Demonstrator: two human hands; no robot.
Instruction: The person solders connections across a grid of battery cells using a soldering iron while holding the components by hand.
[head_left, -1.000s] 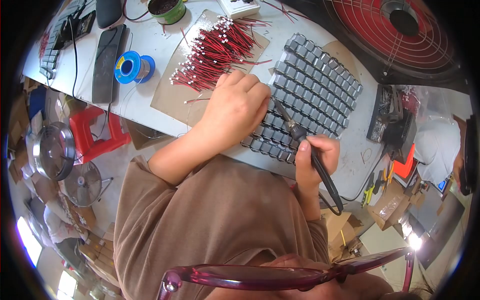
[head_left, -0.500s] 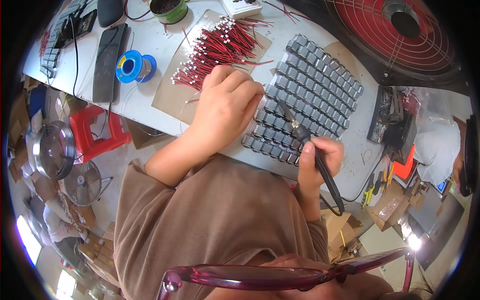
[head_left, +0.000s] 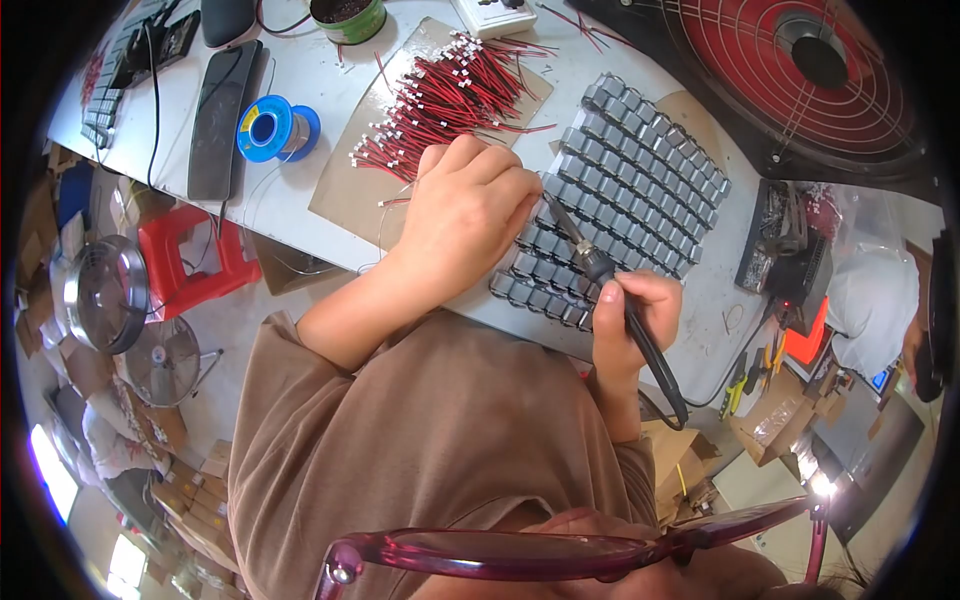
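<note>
My right hand (head_left: 637,312) grips a black soldering iron (head_left: 645,335), its tip pointing up and left over the rows of grey block-shaped parts (head_left: 630,170). My left hand (head_left: 475,205) is at the left edge of these rows, fingers pinched together near the iron's tip; what they hold is hidden. Behind my left hand, a pile of red and black wires with white connectors (head_left: 440,105) lies on a brown board (head_left: 335,190). A solder spool with blue flanges (head_left: 265,130) stands left of the board, and a thin strand trails from it.
A dark phone (head_left: 222,120) lies left of the spool, near a green tin (head_left: 348,18). At the back right is a large fan with a red inside (head_left: 760,60). A soldering station (head_left: 800,285) and pliers (head_left: 738,385) are at the right. A red stool (head_left: 190,265) stands below the left edge.
My left hand moved left from the rows, then back right to their edge. The iron drew back slightly, then its tip came up beside my left fingers again. The view shifted slightly.
</note>
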